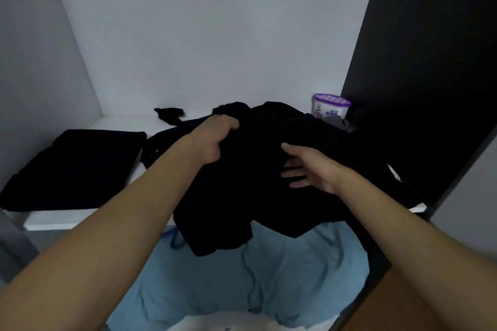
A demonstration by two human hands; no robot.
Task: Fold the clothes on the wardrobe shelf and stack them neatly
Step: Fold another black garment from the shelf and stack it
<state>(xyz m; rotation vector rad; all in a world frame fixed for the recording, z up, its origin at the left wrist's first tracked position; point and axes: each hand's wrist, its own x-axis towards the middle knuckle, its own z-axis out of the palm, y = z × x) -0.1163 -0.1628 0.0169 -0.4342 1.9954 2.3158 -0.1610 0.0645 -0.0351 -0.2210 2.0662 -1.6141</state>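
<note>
1. Head view, looking down into a white wardrobe shelf (67,219). Loose black heap (269,196) of clothes at the middle, spreading toward 3 o'clock and hanging over the front edge at 6 o'clock.
2. Left hand (212,140) at 11 o'clock of the heap, curled tight round a bunch of the black cloth.
3. Right hand (309,166) at 3 o'clock of the heap, spread with straight fingers against the cloth, gripping nothing.
4. Folded black stack (75,169) at 9 o'clock, flat on the shelf, just beside the heap. Small black scrap (169,113) at 11 o'clock, near the back wall.
5. Purple-lidded tub (332,106) at 1 o'clock, just behind the heap; impossible to tell whether touching.
6. Risk one: likely slide of the overhang off the edge onto the light blue cloth (269,277) at 6 o'clock, with only one hand gripping.
7. Risk two: possible toppling of the tub, through dragging or lifting the heap toward 1 o'clock.
8. Risk three: black on black in dim light, so easy to lift two layers as one and fold crooked.
9. Risk four: possible rumpling of the folded stack, through sweeping loose cloth toward 9 o'clock.
</note>
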